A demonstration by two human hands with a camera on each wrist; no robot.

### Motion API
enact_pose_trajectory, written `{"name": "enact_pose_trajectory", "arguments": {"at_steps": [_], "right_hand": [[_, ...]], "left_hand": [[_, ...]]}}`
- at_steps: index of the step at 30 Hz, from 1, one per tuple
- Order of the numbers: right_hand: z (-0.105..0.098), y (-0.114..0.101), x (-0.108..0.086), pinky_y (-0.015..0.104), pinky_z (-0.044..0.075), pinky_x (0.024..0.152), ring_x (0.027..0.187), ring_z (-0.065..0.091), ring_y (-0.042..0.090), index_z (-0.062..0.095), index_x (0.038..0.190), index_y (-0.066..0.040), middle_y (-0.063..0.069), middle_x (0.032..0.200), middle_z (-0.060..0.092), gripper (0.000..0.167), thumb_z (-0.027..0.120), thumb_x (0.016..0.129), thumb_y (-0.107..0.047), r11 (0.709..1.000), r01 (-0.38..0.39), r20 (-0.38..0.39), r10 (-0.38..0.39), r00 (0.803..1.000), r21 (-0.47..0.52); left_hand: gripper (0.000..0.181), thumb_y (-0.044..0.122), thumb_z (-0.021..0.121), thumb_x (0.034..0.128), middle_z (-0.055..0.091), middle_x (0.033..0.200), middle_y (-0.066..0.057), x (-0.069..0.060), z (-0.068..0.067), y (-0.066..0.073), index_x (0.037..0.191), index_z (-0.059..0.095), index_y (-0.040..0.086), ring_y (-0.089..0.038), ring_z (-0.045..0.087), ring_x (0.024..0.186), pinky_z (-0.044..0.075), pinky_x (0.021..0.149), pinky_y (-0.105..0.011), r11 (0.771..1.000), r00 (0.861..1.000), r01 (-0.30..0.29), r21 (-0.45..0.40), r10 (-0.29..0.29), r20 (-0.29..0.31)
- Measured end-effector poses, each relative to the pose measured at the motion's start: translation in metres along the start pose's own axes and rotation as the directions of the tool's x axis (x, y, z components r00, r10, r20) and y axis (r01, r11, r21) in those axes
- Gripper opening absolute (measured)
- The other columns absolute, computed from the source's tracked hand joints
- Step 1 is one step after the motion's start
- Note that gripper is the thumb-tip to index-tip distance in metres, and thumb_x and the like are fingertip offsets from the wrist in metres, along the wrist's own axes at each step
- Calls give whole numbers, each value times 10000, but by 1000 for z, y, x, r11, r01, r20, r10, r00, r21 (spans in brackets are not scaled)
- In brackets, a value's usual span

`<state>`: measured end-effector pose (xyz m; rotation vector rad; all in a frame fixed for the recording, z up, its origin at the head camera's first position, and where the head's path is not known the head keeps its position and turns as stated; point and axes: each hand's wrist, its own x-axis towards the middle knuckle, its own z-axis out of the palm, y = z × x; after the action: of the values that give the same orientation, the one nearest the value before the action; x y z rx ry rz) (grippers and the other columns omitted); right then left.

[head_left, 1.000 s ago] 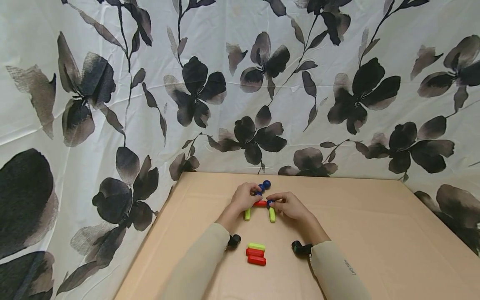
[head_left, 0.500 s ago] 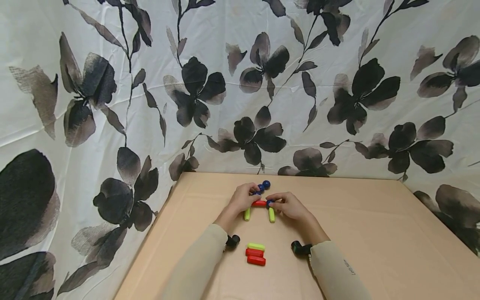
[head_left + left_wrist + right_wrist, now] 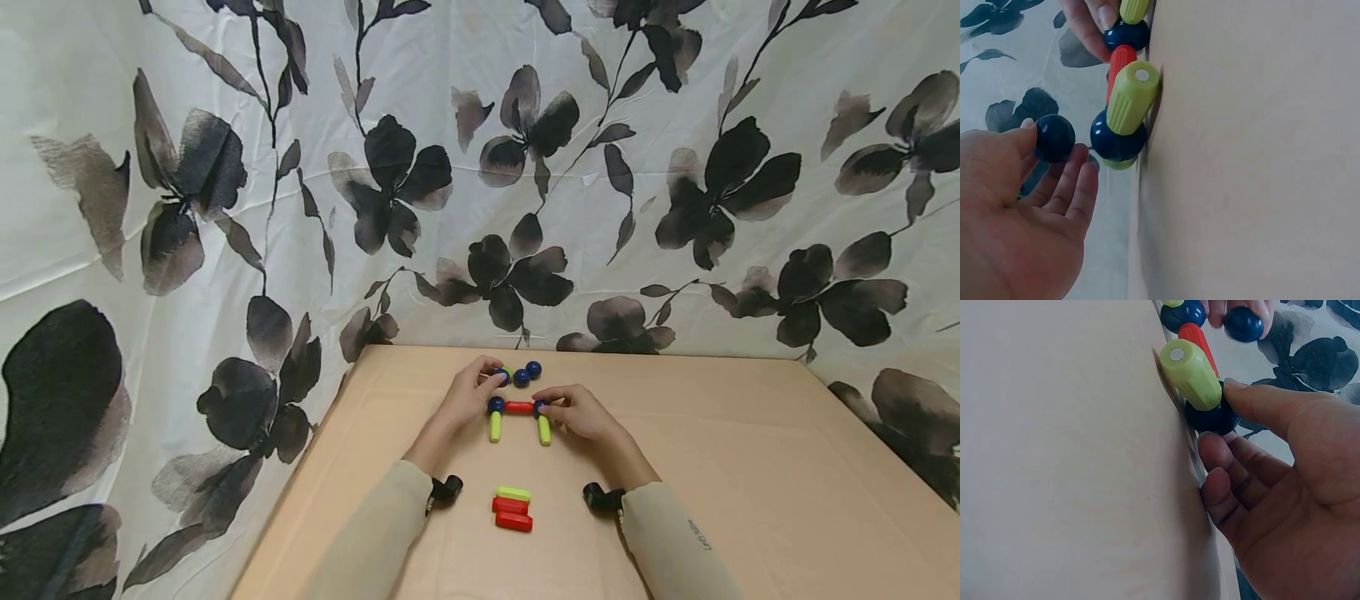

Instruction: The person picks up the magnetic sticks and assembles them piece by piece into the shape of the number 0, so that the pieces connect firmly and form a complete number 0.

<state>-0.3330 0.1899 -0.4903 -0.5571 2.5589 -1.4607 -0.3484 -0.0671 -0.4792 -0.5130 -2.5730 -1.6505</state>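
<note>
In the head view my left hand point(image 3: 467, 396) pinches a blue ball point(image 3: 1055, 139) between thumb and fingers, just beyond a small frame of magnetic pieces. A bit of green shows by those fingers; whether it joins the ball I cannot tell. The frame has a red rod point(image 3: 518, 407) between a left blue ball point(image 3: 496, 404) and a right blue ball point(image 3: 1213, 417). From these balls a left green rod point(image 3: 495, 427) and a right green rod point(image 3: 543, 430) extend toward me. My right hand point(image 3: 581, 412) pinches the right ball, its fingers partly covering it.
Two loose blue balls point(image 3: 521, 377) lie near the far edge of the tan table point(image 3: 750, 467). Closer to me, a green rod point(image 3: 513, 493) and two red rods point(image 3: 513, 522) lie side by side. A floral cloth point(image 3: 450, 200) hangs behind.
My left hand has moved away from the frame, to the left and slightly back, uncovering the frame's left ball. My right hand stays in place on the right ball.
</note>
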Motion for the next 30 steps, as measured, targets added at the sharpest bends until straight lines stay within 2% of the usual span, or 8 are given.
{"name": "enact_pose_trajectory", "arguments": {"at_steps": [4, 8, 11, 15, 19, 24, 27, 30], "right_hand": [[0, 1, -1, 250, 476, 587, 707, 566, 234, 721, 1297, -48, 88, 1058, 719, 306, 685, 1003, -126, 1000, -9, -7, 9, 1000, 5], [0, 0, -1, 260, 472, 580, 711, 567, 233, 719, 1295, -43, 90, 1027, 715, 301, 676, 1009, -126, 1000, -10, -14, 10, 1000, 14], [0, -1, -1, 264, 476, 583, 714, 571, 233, 715, 1299, -39, 90, 1000, 710, 303, 671, 1011, -120, 1000, -12, -8, 12, 1000, 17], [0, -2, -1, 262, 482, 588, 706, 572, 232, 714, 1302, -41, 85, 994, 705, 304, 672, 1010, -114, 1000, -15, -1, 15, 1000, 6], [0, -3, 0, 260, 480, 590, 702, 570, 220, 720, 1297, -53, 76, 1012, 703, 297, 672, 1010, -116, 1000, -16, -10, 16, 1000, -16], [-1, -1, -1, 256, 476, 594, 705, 562, 205, 726, 1294, -73, 71, 1009, 695, 295, 679, 1007, -122, 999, -25, -17, 25, 1000, -33], [0, 0, -1, 251, 471, 593, 699, 562, 199, 729, 1293, -75, 72, 1027, 694, 299, 691, 999, -120, 999, -20, -14, 20, 1000, -43], [1, -1, -1, 250, 474, 592, 693, 565, 195, 730, 1290, -73, 82, 1058, 692, 300, 695, 995, -111, 999, -16, -11, 16, 1000, -47]], "left_hand": [[369, 296, 544, 1097, 626, 1289, -75, -6, -6, 0, 1411, 576, 106, -215, 620, 1057, 545, 912, -333, 999, 1000, -15, -39, 15, -7], [349, 239, 540, 1099, 620, 1280, -114, -10, -11, -1, 1404, 574, 73, -297, 667, 1086, 559, 969, -379, 995, 999, -44, -84, 46, 15], [330, 220, 549, 1094, 615, 1252, -123, -12, -16, -4, 1387, 582, 71, -300, 691, 1072, 567, 984, -417, 993, 998, -51, -103, 55, 34], [322, 232, 571, 1083, 616, 1256, -119, -16, -21, -5, 1369, 598, 87, -262, 694, 1053, 571, 970, -421, 994, 996, -48, -96, 55, 71], [317, 260, 581, 1079, 623, 1265, -102, -22, -29, -2, 1357, 609, 111, -294, 678, 1068, 563, 948, -434, 996, 990, -45, -79, 55, 130], [342, 234, 590, 1075, 668, 1220, -113, -26, -38, -2, 1362, 616, 48, -400, 650, 1049, 566, 872, -486, 992, 964, -47, -116, 75, 255], [323, 195, 584, 1076, 688, 1189, -118, -27, -40, -5, 1359, 630, 45, -440, 641, 1014, 562, 810, -451, 990, 938, -23, -136, 68, 341], [298, 175, 581, 1076, 682, 1186, -99, -28, -41, -10, 1347, 654, 75, -447, 627, 988, 544, 763, -397, 988, 918, 12, -152, 49, 393]]}}
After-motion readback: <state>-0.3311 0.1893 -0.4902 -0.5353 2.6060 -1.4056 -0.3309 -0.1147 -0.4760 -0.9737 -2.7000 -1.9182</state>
